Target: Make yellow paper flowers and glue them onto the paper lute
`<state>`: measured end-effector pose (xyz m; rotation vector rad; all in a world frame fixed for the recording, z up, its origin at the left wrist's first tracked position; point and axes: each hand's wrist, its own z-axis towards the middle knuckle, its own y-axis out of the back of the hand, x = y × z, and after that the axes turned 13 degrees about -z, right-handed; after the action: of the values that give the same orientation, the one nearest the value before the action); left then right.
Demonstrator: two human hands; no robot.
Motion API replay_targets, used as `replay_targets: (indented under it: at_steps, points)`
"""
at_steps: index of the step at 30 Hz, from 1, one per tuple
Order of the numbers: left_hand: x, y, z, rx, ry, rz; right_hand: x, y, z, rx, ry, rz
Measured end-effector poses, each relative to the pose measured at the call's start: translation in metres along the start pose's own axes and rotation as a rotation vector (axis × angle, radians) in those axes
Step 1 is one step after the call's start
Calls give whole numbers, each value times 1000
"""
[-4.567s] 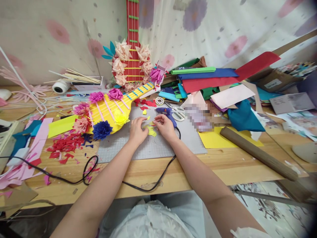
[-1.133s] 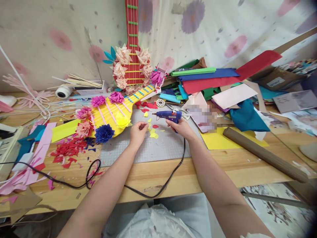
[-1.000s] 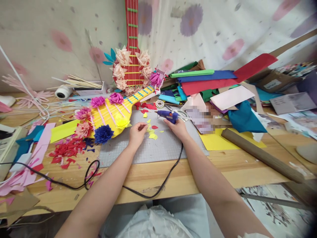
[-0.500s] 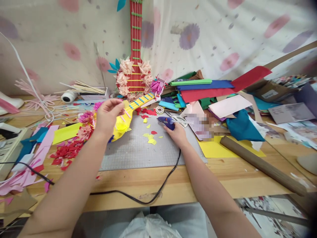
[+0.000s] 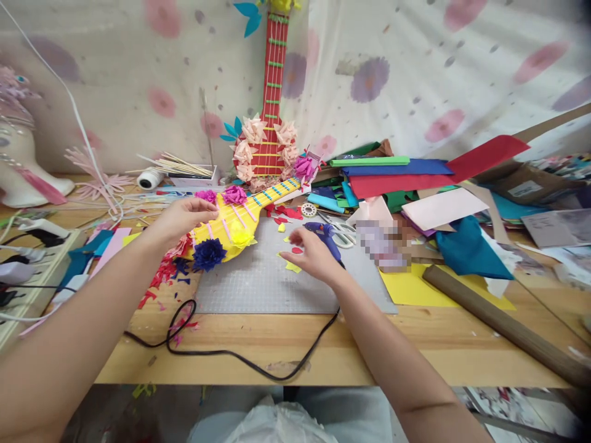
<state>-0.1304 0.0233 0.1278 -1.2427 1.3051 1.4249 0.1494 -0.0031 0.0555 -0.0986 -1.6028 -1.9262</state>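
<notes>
My left hand (image 5: 182, 221) is over the lower left of a yellow paper guitar (image 5: 228, 224), thumb and fingertips closed together. Whatever they pinch blends into the yellow behind and I cannot make it out. The guitar bears magenta paper flowers (image 5: 234, 195), a dark blue one (image 5: 209, 254) and a yellow one (image 5: 242, 234). My right hand (image 5: 316, 255) hovers above the grey cutting mat (image 5: 258, 286), fingers apart and holding nothing. Just behind it a blue glue gun (image 5: 329, 237) rests on the mat. Yellow paper petals (image 5: 292, 267) and a red piece (image 5: 297, 250) lie under its fingers.
A red paper guitar (image 5: 272, 147) stands against the curtain. Scissors (image 5: 344, 234) and a tape roll (image 5: 308, 210) lie on the mat. Coloured paper (image 5: 401, 178) is piled right, near a brown cardboard tube (image 5: 489, 320). A black cord (image 5: 240, 357) loops along the front.
My right hand has let go of the glue gun, which is now down on the mat, and has moved left with its fingers spread. My left hand has lowered slightly over the yellow guitar. The view has shifted.
</notes>
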Motion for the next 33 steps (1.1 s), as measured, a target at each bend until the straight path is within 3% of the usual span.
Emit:
replay_targets:
  at_steps: [4, 11, 15, 20, 27, 33]
  points:
    - [5, 3, 0, -9, 8, -15, 37, -31, 25, -139, 237, 26]
    - [13, 4, 0, -12, 2, -53, 81, -68, 55, -144, 260, -35]
    - [19, 5, -2, -55, -13, -59, 84, -74, 68, -109, 270, 64]
    - [28, -1, -3, -3, 51, 1, 85, -75, 76, -59, 272, 87]
    - [39, -12, 6, 118, 23, 112, 81, -59, 78, 13, 110, 157]
    - [41, -19, 6, 152, 42, 155, 68, -62, 82, 57, 42, 284]
